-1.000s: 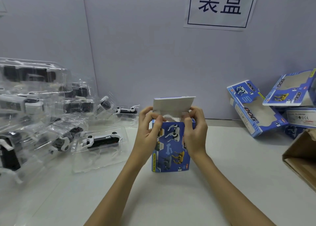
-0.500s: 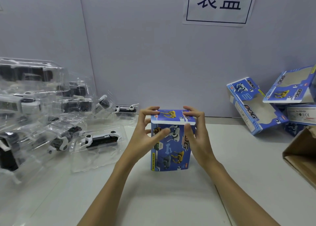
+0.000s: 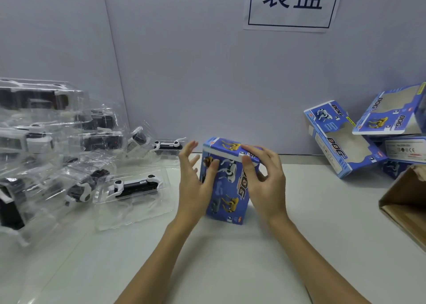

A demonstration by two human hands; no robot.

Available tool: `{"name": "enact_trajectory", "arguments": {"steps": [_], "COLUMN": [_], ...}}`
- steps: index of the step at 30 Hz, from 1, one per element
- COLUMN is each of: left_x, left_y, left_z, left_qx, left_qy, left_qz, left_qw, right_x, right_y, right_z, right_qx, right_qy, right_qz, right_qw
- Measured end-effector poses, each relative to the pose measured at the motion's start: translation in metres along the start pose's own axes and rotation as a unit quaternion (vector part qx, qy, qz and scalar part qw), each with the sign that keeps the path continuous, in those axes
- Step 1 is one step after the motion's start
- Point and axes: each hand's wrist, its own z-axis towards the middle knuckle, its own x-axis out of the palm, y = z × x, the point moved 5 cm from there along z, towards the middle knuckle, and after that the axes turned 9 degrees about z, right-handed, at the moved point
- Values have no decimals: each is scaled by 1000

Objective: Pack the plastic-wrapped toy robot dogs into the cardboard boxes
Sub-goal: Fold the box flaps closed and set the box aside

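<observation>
A blue cardboard toy-dog box [image 3: 227, 195] stands on end mid-table, its top flap closed, leaning slightly. My right hand [image 3: 265, 181] grips its upper right corner, fingers over the top flap and thumb on the front. My left hand [image 3: 194, 184] is beside the box's left edge with fingers spread; only its thumb rests on the front face. A plastic-wrapped black-and-white toy robot dog [image 3: 136, 186] lies flat just left of my left hand.
Several more wrapped dogs [image 3: 46, 142] are heaped at the left against the wall. Empty blue window boxes [image 3: 341, 147] are stacked at the back right. A brown carton [image 3: 408, 202] juts in at the right edge. The white table [image 3: 230, 257] lies under my forearms.
The raised top flap has been folded down and closed. The box has tipped and turned slightly right. My left fingers have come off the box and spread apart.
</observation>
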Motion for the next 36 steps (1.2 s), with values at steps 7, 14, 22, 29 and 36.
{"name": "enact_trajectory", "arguments": {"steps": [7, 14, 22, 29, 36], "left_x": [14, 2, 5, 7, 8], "left_y": [-18, -19, -15, -17, -19], "left_z": [-14, -3, -3, -6, -7], "left_qx": [137, 214, 223, 210, 211], "left_qy": [-8, 46, 71, 64, 60], "left_qz": [314, 282, 299, 312, 333], "left_qw": [939, 934, 925, 924, 917], "right_x": [10, 4, -2, 3, 3], "right_y": [-2, 3, 11, 12, 9], "right_z": [-11, 2, 12, 8, 6], "right_qx": [80, 99, 127, 115, 88], "right_qy": [38, 134, 186, 201, 210], "right_qz": [60, 89, 71, 52, 5], "right_qw": [994, 982, 972, 971, 974]}}
